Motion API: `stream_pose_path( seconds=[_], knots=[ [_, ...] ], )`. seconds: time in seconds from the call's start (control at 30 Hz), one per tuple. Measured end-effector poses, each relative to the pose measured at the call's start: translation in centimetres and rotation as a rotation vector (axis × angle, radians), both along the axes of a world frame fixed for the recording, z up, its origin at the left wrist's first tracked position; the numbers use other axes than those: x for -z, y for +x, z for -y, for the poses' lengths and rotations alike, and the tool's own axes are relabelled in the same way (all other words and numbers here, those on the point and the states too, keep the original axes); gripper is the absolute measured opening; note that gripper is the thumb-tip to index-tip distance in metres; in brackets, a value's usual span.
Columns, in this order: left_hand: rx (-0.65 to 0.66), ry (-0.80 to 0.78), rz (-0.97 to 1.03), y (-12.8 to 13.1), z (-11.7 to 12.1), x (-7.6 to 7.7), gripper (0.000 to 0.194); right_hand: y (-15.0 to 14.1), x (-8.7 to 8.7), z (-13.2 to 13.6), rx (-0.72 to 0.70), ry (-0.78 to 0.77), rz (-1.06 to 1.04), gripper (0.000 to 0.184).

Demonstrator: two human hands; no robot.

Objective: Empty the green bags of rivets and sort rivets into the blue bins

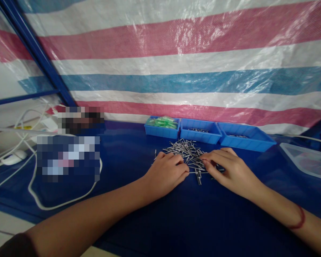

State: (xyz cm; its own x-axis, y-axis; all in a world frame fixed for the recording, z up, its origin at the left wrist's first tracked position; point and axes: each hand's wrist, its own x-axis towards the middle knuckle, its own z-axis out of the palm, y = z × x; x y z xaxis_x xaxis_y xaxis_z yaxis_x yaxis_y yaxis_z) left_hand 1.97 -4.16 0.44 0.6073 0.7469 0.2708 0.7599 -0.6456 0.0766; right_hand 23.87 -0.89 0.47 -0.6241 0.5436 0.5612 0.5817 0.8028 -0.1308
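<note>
A loose pile of thin silver metal pins (186,147) lies on the dark blue table. My left hand (166,173) rests at the pile's left front edge with curled fingers. From its pinched thumb and fingertip a thin pin (196,172) seems to stick out to the right. At the pile's right side is my right hand (230,167), thumb and forefinger brought together among the pins. Whatever sits between those fingertips is too small to make out. A few pins lie partly under both hands.
Behind the pile stand three blue bins: the left bin (160,132) holds green-and-clear packets, the middle bin (203,136) and right bin (248,142) some pins. A clear plastic container (305,164) is at right. White cables (66,207) loop at left; striped sheeting (163,82) hangs behind.
</note>
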Motion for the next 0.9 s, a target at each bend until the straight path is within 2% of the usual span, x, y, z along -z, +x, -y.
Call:
stream_pose_path(
  seconds=[0.17, 0.27, 0.5, 0.6, 0.73, 0.9],
  knots=[
    [-0.021, 0.023, -0.012, 0.2, 0.1, -0.1, 0.024, -0.1, -0.1, 0.1, -0.013, -0.012, -0.009, 0.01],
    [-0.037, 0.018, 0.077, 0.3, 0.1, -0.2, 0.022, -0.4, -0.1, 0.5, -0.017, -0.069, -0.037, 0.01],
    [0.025, -0.116, 0.382, 0.5, 0.4, -0.2, 0.012, -1.8, -0.1, 1.8, -0.05, -0.504, -0.32, 0.015],
    [0.051, -0.158, 0.47, 0.6, 0.5, -0.2, 0.011, -2.1, -0.2, 2.1, -0.019, -0.61, -0.458, 0.017],
    [0.058, -0.171, 0.523, 0.7, 0.5, -0.2, 0.011, -2.3, -0.5, 2.2, 0.003, -0.657, -0.583, 0.017],
    [0.076, -0.156, 0.55, 0.7, 0.5, -0.2, 0.011, -2.4, -0.9, 2.5, -0.032, -0.641, -0.566, 0.013]
  ],
)
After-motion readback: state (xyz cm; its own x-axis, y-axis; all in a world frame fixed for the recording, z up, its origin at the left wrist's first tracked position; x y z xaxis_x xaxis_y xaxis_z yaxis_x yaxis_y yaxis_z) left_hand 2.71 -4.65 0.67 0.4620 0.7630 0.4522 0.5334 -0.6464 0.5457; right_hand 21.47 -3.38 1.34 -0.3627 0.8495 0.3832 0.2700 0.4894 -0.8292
